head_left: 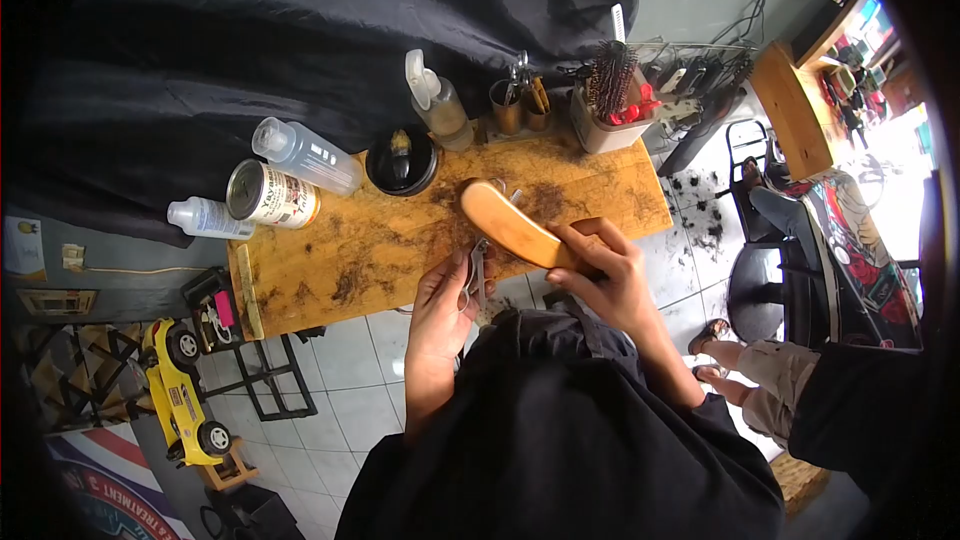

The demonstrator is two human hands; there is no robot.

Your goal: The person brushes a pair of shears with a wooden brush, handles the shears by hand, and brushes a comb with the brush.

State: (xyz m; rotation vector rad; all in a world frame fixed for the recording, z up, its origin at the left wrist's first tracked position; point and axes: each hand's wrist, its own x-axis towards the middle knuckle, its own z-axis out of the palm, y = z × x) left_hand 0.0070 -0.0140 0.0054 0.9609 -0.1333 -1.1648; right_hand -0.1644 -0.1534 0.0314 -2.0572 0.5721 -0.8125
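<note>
My right hand is closed around one end of a curved, light-brown wooden brush. Its smooth back faces up, and any bristles are hidden beneath. My left hand grips a pair of metal scissors, its finger loops partly showing beside the thumb and fingers. The free end of the brush reaches over the wooden table, above and close to the scissors. Dark hair clippings are scattered across the tabletop.
Along the back stand bottles, a tin can, a round black container, a spray bottle, tool cups and a brush box. A yellow toy car is at left. At right are chairs and another person's legs.
</note>
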